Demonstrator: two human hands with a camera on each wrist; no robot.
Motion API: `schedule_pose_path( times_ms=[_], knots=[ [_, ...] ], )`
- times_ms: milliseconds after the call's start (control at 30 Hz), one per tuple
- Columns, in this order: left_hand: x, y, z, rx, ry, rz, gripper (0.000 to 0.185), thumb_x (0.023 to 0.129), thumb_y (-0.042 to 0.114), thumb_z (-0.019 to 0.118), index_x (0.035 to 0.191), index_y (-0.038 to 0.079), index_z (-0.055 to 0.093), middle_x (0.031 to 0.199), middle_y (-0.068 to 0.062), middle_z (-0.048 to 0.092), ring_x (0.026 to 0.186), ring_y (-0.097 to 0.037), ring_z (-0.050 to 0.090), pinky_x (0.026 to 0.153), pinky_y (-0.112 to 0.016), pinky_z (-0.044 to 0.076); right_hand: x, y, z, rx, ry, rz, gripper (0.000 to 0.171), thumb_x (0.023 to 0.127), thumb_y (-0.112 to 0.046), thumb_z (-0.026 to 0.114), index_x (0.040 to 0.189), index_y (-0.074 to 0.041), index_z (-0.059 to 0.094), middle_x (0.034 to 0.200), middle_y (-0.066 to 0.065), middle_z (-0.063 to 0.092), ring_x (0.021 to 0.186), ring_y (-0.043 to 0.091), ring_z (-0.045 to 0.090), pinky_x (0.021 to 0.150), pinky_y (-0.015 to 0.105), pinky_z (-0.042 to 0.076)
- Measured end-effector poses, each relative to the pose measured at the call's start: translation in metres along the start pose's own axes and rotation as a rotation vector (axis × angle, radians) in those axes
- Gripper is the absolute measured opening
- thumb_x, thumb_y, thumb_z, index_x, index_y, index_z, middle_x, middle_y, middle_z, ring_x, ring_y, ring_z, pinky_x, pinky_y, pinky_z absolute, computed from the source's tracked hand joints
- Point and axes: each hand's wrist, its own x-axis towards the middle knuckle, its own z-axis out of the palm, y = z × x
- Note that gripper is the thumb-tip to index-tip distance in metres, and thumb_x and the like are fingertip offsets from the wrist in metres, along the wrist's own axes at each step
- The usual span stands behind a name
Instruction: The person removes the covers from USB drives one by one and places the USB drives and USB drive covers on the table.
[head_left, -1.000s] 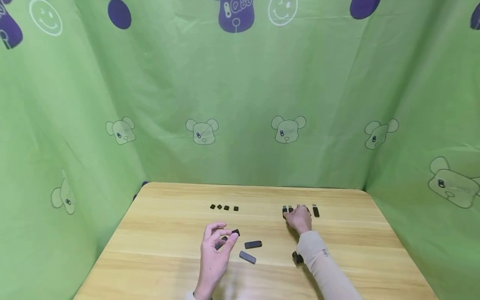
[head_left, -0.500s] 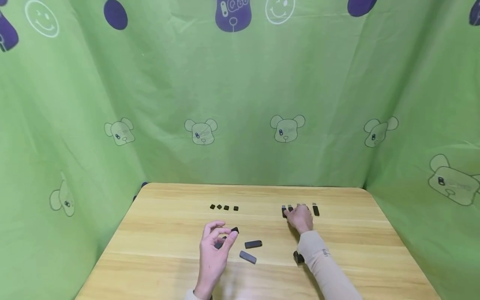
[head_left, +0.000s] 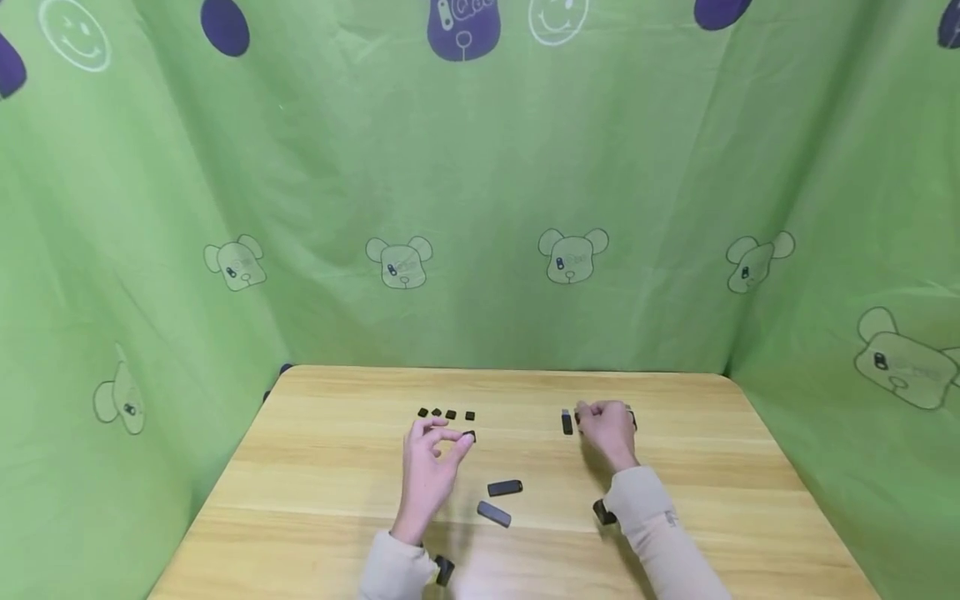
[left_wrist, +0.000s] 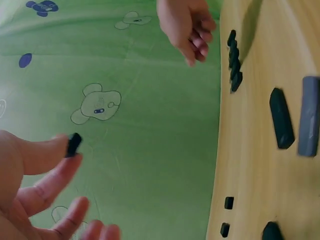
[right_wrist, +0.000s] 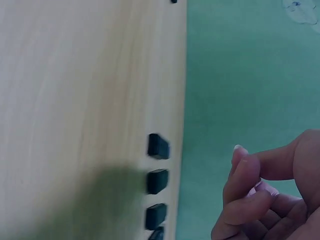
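My left hand (head_left: 429, 477) pinches a small black USB stick cap (left_wrist: 73, 145) between thumb and index finger, raised above the table. The other fingers are spread. Behind it lies a row of several similar caps (head_left: 451, 414). My right hand (head_left: 609, 432) hovers over a row of black USB sticks on the right, hiding most of them. One USB stick (head_left: 567, 422) stays visible beside it, its metal plug pointing away. The right wrist view shows this hand (right_wrist: 270, 195) loosely curled, with nothing visible between its fingers, and several sticks (right_wrist: 157, 181) lying apart from it.
A black USB stick (head_left: 505, 487) and a grey one (head_left: 494, 513) lie in the middle of the wooden table (head_left: 300, 483). Another dark stick end (left_wrist: 272, 231) shows in the left wrist view. Green curtains (head_left: 480, 325) stand behind and at both sides.
My left hand has moved away from me toward the row of caps, still pinching its cap. My right hand has lifted and shifted slightly right, uncovering the leftmost stick.
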Motion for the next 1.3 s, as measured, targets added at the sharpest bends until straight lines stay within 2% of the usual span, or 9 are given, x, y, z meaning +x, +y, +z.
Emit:
schedule_pose_path(
  times_ms=[100,200,300,500,800,1033,1300],
  knots=[
    [0.013,-0.003,0.005,0.080,-0.012,0.003,0.016,0.086,0.023,0.080,0.084,0.008,0.077,0.121,-0.013,0.064,0.115,-0.031,0.050,0.089,-0.042,0.044,-0.008,-0.007,-0.003,0.023,0.007,-0.024,0.044,0.102,-0.028,0.056,0.063,-0.008,0.059,0.048,-0.005,0.047,0.046,0.010,0.039,0.045,0.024,0.033],
    [0.026,-0.006,0.010,0.139,-0.024,0.000,0.016,0.087,0.022,0.080,0.084,0.006,0.077,0.121,-0.016,0.064,0.116,-0.034,0.049,0.094,-0.048,0.041,-0.017,-0.014,-0.006,0.028,0.025,-0.047,0.036,0.101,-0.028,0.058,0.078,-0.003,0.072,0.056,-0.001,0.061,0.049,0.011,0.048,0.046,0.026,0.039],
    [0.037,-0.009,0.017,0.182,-0.034,0.012,0.015,0.086,0.019,0.080,0.085,0.004,0.077,0.120,-0.021,0.064,0.115,-0.036,0.048,0.095,-0.051,0.040,-0.025,-0.021,-0.010,0.021,0.045,-0.084,0.034,0.101,-0.028,0.058,0.084,-0.004,0.075,0.065,0.004,0.068,0.052,0.013,0.053,0.048,0.026,0.042],
    [0.057,-0.021,0.030,0.263,-0.085,0.033,0.014,0.085,0.018,0.081,0.085,0.004,0.079,0.117,-0.021,0.065,0.114,-0.036,0.049,0.096,-0.049,0.037,-0.044,-0.035,-0.020,0.015,0.055,-0.146,0.034,0.101,-0.027,0.059,0.083,-0.002,0.074,0.069,0.010,0.070,0.053,0.014,0.053,0.047,0.026,0.043],
    [0.081,-0.039,0.053,0.360,-0.192,-0.062,0.015,0.084,0.021,0.082,0.083,0.006,0.079,0.117,-0.019,0.065,0.113,-0.036,0.045,0.098,-0.053,0.037,-0.071,-0.043,-0.027,0.024,0.039,-0.186,0.027,0.100,-0.024,0.064,0.083,-0.004,0.074,0.071,0.011,0.071,0.056,0.015,0.056,0.049,0.025,0.045],
    [0.097,-0.044,0.070,0.425,-0.217,-0.075,0.017,0.084,0.024,0.083,0.076,0.009,0.079,0.123,-0.022,0.062,0.123,-0.044,0.040,0.100,-0.063,0.040,-0.090,-0.051,-0.032,-0.006,0.019,-0.210,0.026,0.100,-0.026,0.065,0.085,-0.007,0.075,0.070,0.006,0.071,0.057,0.013,0.057,0.051,0.024,0.043],
    [0.106,-0.053,0.082,0.533,-0.266,-0.148,0.024,0.085,0.025,0.081,0.068,0.010,0.074,0.126,-0.021,0.059,0.124,-0.040,0.038,0.103,-0.062,0.037,-0.113,-0.058,-0.029,-0.007,-0.027,-0.206,0.027,0.100,-0.028,0.065,0.081,-0.009,0.073,0.071,0.006,0.070,0.057,0.011,0.055,0.053,0.022,0.044]
  ],
)
